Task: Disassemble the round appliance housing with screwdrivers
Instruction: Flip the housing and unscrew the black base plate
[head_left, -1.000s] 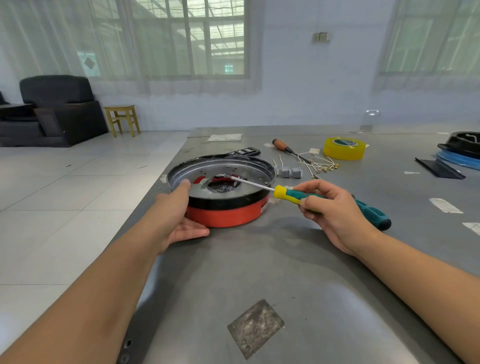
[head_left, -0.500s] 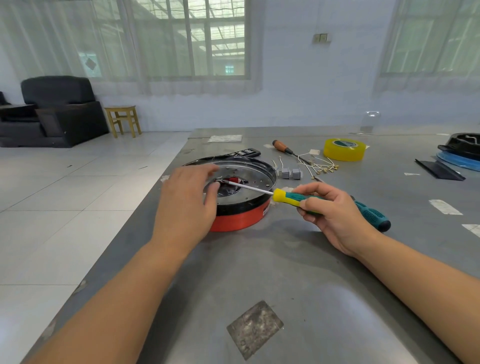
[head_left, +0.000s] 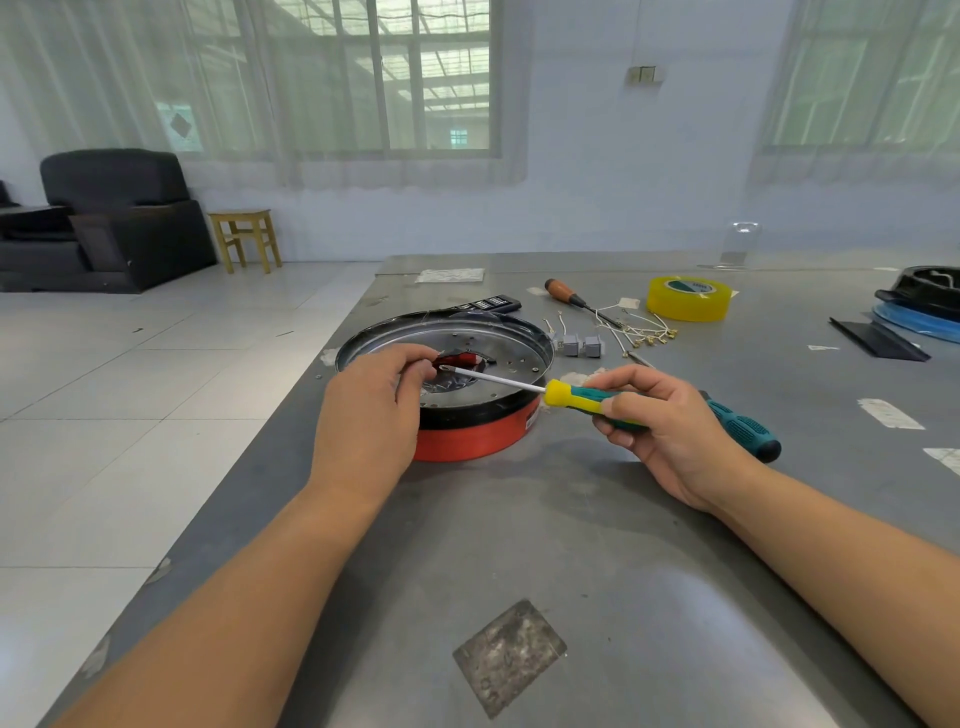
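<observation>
At the steel table (head_left: 597, 545), our right hand (head_left: 670, 441) gripped the green-and-yellow screwdriver (head_left: 582, 399), its shaft reaching over the round red-and-black housing (head_left: 467, 441) near the table's left edge. Our left hand (head_left: 371, 410) curled its fingers at the tip, apparently pinching a loosened screw, though we could not tell. Lifting it straight off seemed wisest, keeping the blade level.
</observation>
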